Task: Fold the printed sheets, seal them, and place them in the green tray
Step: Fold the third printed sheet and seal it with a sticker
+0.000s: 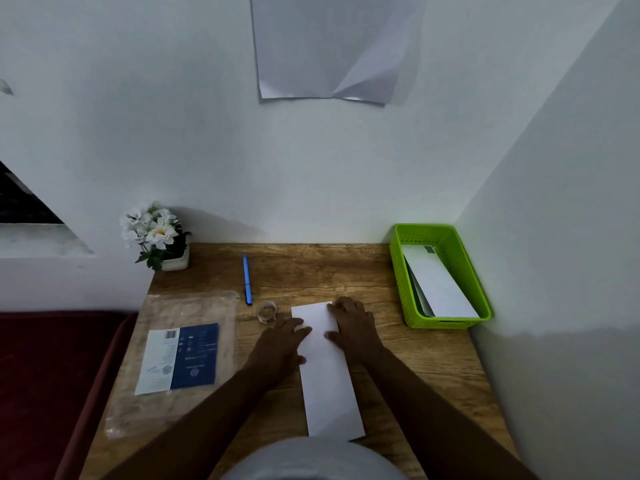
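A long, narrow folded white sheet [327,382] lies lengthwise on the wooden desk [415,368] in front of me. My left hand [280,344] rests flat on its left edge near the far end, fingers straight. My right hand [353,327] presses flat on the far right corner of the sheet. A roll of clear tape [267,311] stands just left of the sheet's far end. The green tray [401,282] sits at the desk's far right corner and holds folded white sheets [440,285].
A blue pen [247,279] lies behind the tape. A clear plastic bag with a blue-and-white label [180,358] covers the desk's left side. A small pot of white flowers [157,237] stands at the far left corner. Walls close the back and right; a red seat [52,375] is left.
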